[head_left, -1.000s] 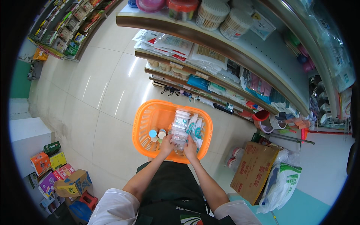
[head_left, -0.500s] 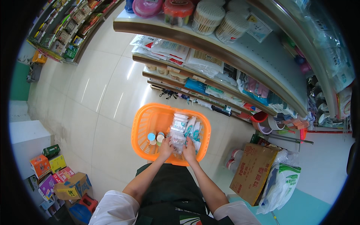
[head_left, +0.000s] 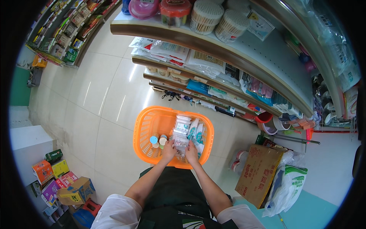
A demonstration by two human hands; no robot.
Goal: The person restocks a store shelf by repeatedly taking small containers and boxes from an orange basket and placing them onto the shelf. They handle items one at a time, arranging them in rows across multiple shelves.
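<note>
An orange plastic shopping basket [head_left: 145,131] sits on the pale tiled floor in front of me. Both my hands reach down into its near side. My left hand [head_left: 168,150] and my right hand [head_left: 191,152] grip a small clear packet [head_left: 180,144] between them. Beyond it in the basket lie more clear and white packets [head_left: 183,124] and blue-and-white pouches [head_left: 196,131]. Two small bottles with blue and pale caps [head_left: 158,139] stand just left of my left hand.
Shelves [head_left: 213,49] with bagged goods, tubs and jars curve along the right. A brown cardboard box [head_left: 257,173] and a white sack [head_left: 288,187] stand at the right by a red bucket [head_left: 264,117]. Colourful cartons [head_left: 55,177] are stacked at lower left by a white counter [head_left: 26,147].
The basket and shelves have slid slightly left and down in view as my head shifted. My hands stay in the basket on the clear packet.
</note>
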